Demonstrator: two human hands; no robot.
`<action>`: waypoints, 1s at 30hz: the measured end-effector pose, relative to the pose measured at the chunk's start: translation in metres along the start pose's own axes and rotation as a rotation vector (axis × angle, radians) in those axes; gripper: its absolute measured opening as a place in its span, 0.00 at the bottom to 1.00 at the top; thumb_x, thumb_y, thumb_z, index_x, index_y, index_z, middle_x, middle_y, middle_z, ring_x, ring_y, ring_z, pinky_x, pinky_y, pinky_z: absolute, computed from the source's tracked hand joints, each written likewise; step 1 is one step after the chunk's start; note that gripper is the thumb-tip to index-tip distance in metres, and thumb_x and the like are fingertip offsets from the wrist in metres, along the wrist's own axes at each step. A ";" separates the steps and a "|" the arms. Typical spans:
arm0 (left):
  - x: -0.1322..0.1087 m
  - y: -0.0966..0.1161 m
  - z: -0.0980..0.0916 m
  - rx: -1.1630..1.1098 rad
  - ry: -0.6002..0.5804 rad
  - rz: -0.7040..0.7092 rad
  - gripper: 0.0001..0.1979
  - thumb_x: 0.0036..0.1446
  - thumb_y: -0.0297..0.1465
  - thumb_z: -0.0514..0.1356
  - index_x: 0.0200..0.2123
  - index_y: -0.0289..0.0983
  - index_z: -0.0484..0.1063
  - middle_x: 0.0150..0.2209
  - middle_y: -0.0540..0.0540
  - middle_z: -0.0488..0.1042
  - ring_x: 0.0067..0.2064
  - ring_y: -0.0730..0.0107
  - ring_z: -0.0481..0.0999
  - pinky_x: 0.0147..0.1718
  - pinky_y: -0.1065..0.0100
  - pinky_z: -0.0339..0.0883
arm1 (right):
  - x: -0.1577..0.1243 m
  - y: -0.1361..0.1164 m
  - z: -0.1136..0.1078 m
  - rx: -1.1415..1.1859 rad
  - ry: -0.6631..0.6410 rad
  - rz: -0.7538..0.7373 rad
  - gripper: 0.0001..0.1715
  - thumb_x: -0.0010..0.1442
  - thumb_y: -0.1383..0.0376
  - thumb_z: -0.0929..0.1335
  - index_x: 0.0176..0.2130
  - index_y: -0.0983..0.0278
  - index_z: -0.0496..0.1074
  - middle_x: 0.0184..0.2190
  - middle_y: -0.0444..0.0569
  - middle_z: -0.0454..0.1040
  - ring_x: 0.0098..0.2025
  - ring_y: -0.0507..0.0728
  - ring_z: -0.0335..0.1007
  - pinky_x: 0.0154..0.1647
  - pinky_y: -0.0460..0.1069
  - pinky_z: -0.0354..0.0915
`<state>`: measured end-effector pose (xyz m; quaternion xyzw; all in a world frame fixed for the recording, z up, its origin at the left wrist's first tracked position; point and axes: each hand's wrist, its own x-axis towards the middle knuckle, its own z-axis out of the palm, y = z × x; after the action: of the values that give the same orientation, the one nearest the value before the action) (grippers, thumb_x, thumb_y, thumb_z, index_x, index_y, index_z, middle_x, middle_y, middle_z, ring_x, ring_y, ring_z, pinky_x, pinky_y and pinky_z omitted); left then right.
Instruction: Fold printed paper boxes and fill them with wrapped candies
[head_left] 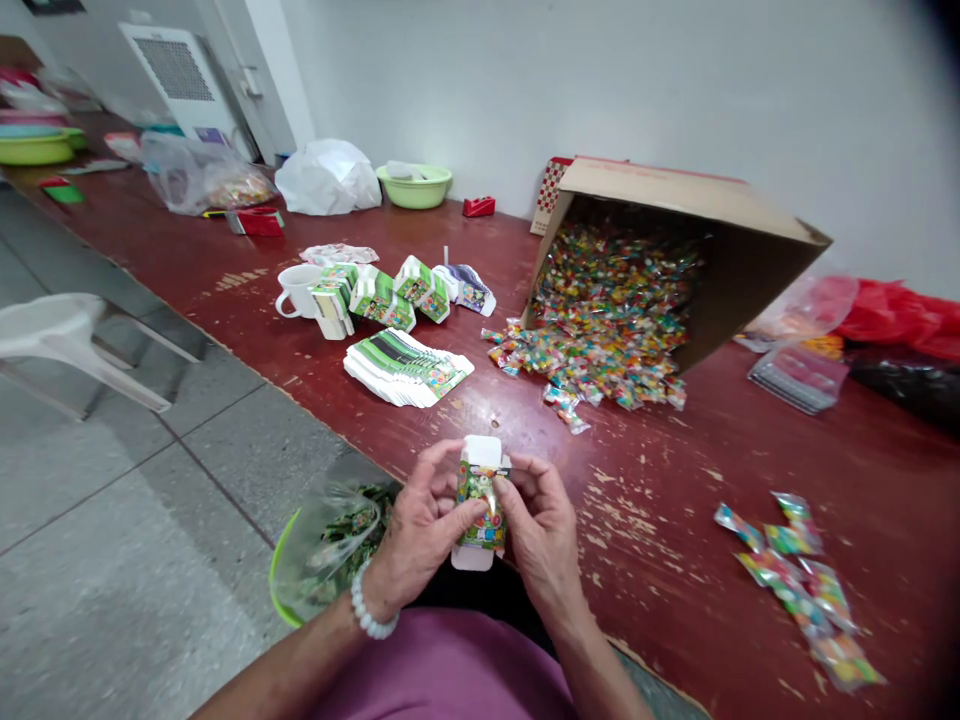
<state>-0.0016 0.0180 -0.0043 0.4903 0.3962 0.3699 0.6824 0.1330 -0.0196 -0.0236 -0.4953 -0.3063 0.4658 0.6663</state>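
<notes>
Between my two hands is a small green printed carton [480, 490], its white end flaps sticking out at top and bottom. My left hand [425, 525] grips its left side, thumb across the front. On the other side my right hand [541, 520] holds the carton's right edge, thumb also on the printed face. Just beyond lies a fanned stack of flat green cartons [405, 368]. Bundles of similar cartons [382, 298] sit behind it, beside a white mug [298, 290]. Wrapped candies [600, 350] spill from a tipped cardboard box [697, 190].
Several candy packets [806, 585] lie at the right on the worn red table [637, 480]. A lined green-rimmed bin [292, 570] stands below the edge at left, near a white plastic stool [67, 335]. Bags and a green basin [416, 188] are along the wall.
</notes>
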 end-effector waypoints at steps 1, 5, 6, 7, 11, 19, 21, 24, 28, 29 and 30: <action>0.001 -0.002 0.000 0.020 -0.003 0.004 0.31 0.53 0.35 0.68 0.56 0.44 0.59 0.40 0.48 0.76 0.33 0.70 0.77 0.33 0.69 0.72 | 0.000 0.001 -0.001 -0.020 -0.010 -0.014 0.16 0.60 0.57 0.72 0.46 0.60 0.71 0.40 0.47 0.79 0.41 0.55 0.75 0.43 0.49 0.70; 0.005 -0.007 -0.008 0.051 -0.104 -0.007 0.18 0.57 0.36 0.65 0.50 0.38 0.69 0.39 0.47 0.77 0.36 0.70 0.76 0.37 0.70 0.71 | 0.006 0.000 -0.013 -0.077 -0.073 0.044 0.13 0.58 0.55 0.73 0.37 0.62 0.76 0.32 0.45 0.78 0.34 0.54 0.73 0.37 0.48 0.68; 0.006 -0.006 -0.010 0.059 -0.133 -0.009 0.16 0.59 0.36 0.64 0.49 0.38 0.70 0.39 0.47 0.77 0.37 0.70 0.75 0.38 0.69 0.71 | 0.009 -0.001 -0.016 -0.076 -0.101 0.080 0.13 0.57 0.55 0.74 0.34 0.63 0.76 0.31 0.45 0.78 0.32 0.54 0.72 0.36 0.48 0.68; 0.007 -0.005 -0.012 0.085 -0.149 -0.002 0.15 0.60 0.36 0.63 0.48 0.38 0.71 0.39 0.47 0.77 0.38 0.70 0.75 0.39 0.69 0.70 | 0.012 -0.002 -0.018 -0.067 -0.131 0.119 0.14 0.55 0.55 0.75 0.32 0.64 0.77 0.30 0.45 0.78 0.32 0.54 0.72 0.36 0.48 0.67; 0.009 0.002 -0.015 0.292 -0.130 0.084 0.10 0.62 0.36 0.61 0.42 0.37 0.77 0.39 0.47 0.77 0.40 0.70 0.74 0.40 0.71 0.68 | 0.021 -0.007 -0.023 0.026 -0.160 0.176 0.16 0.48 0.60 0.79 0.37 0.61 0.77 0.29 0.41 0.77 0.31 0.51 0.71 0.36 0.47 0.66; 0.009 0.005 -0.009 -0.140 -0.147 -0.208 0.24 0.56 0.41 0.66 0.51 0.41 0.63 0.35 0.50 0.74 0.30 0.72 0.77 0.27 0.73 0.69 | 0.018 -0.005 -0.022 -0.187 -0.178 -0.067 0.07 0.54 0.62 0.75 0.29 0.62 0.77 0.26 0.43 0.73 0.27 0.51 0.69 0.31 0.47 0.66; 0.009 0.004 -0.007 -0.187 -0.223 -0.350 0.23 0.61 0.48 0.58 0.51 0.39 0.64 0.34 0.47 0.75 0.25 0.70 0.77 0.22 0.73 0.68 | 0.016 -0.004 -0.021 -0.223 -0.200 -0.071 0.07 0.58 0.60 0.73 0.33 0.62 0.77 0.28 0.43 0.73 0.23 0.50 0.68 0.26 0.46 0.65; 0.010 0.001 -0.004 -0.210 -0.210 -0.424 0.27 0.63 0.53 0.51 0.51 0.37 0.67 0.29 0.47 0.74 0.18 0.72 0.73 0.16 0.73 0.65 | 0.014 -0.007 -0.020 -0.410 -0.296 -0.153 0.09 0.62 0.59 0.70 0.37 0.61 0.78 0.33 0.47 0.75 0.26 0.51 0.71 0.29 0.47 0.67; 0.011 -0.004 -0.002 -0.176 -0.203 -0.379 0.27 0.63 0.52 0.52 0.53 0.37 0.68 0.28 0.47 0.74 0.18 0.71 0.74 0.15 0.73 0.66 | 0.016 -0.015 -0.020 -0.467 -0.309 -0.093 0.11 0.62 0.58 0.69 0.33 0.63 0.75 0.29 0.47 0.77 0.25 0.51 0.72 0.29 0.47 0.67; 0.011 -0.004 -0.002 -0.159 -0.215 -0.363 0.28 0.63 0.52 0.52 0.53 0.37 0.69 0.28 0.46 0.75 0.18 0.70 0.74 0.15 0.73 0.66 | 0.018 -0.015 -0.020 -0.436 -0.307 -0.027 0.11 0.61 0.58 0.70 0.33 0.63 0.75 0.27 0.46 0.76 0.22 0.50 0.70 0.25 0.46 0.65; 0.011 -0.004 -0.001 -0.139 -0.223 -0.352 0.28 0.62 0.53 0.52 0.51 0.36 0.70 0.29 0.45 0.76 0.18 0.70 0.74 0.15 0.72 0.66 | 0.019 -0.016 -0.020 -0.400 -0.307 0.038 0.11 0.60 0.57 0.72 0.34 0.63 0.74 0.24 0.44 0.75 0.20 0.50 0.69 0.23 0.45 0.64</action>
<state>0.0025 0.0267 -0.0105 0.4033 0.3712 0.2150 0.8083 0.1623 -0.0106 -0.0160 -0.5466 -0.4805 0.4782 0.4917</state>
